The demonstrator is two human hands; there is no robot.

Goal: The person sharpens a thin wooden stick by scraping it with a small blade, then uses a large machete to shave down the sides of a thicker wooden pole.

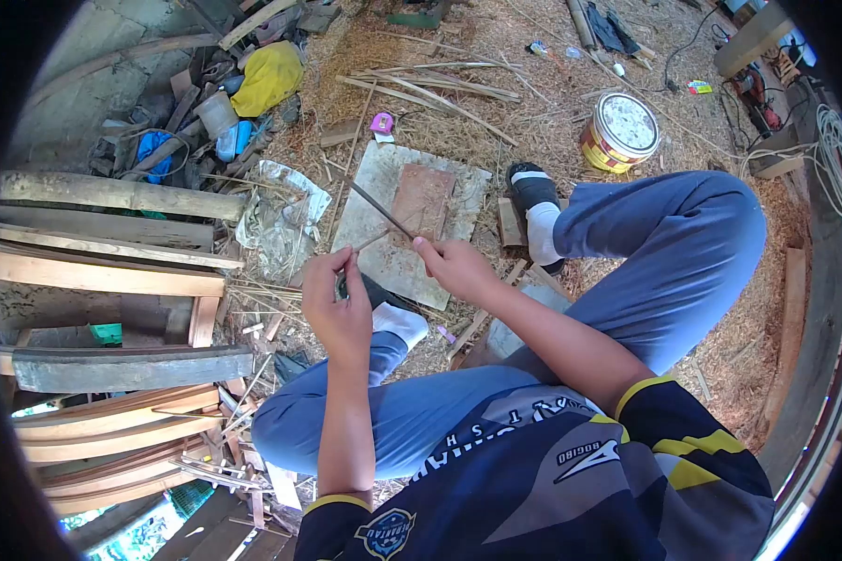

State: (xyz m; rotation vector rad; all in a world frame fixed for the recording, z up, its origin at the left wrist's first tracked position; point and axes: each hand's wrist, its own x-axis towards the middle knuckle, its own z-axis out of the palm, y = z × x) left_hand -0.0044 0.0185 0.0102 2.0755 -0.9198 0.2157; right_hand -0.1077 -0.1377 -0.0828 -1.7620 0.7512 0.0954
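My left hand (335, 294) pinches one end of a thin wooden stick (372, 240) between thumb and fingertips. In my right hand (454, 268) is a long, narrow dark tool (376, 204), perhaps a blade or file, which points up and to the left. The stick's far end comes close to the tool near my right fingers; whether they touch is unclear. Below both hands lies a pale flat board (357, 222) with a reddish-brown plate (424, 198) on it.
A pink tape measure (382, 122) lies beyond the board, near scattered wood strips (440, 89). A paint bucket (619, 133) stands at right, beside my shoe (533, 190). Crumpled plastic (276, 220) and stacked planks (112, 271) are at left. Shavings cover the ground.
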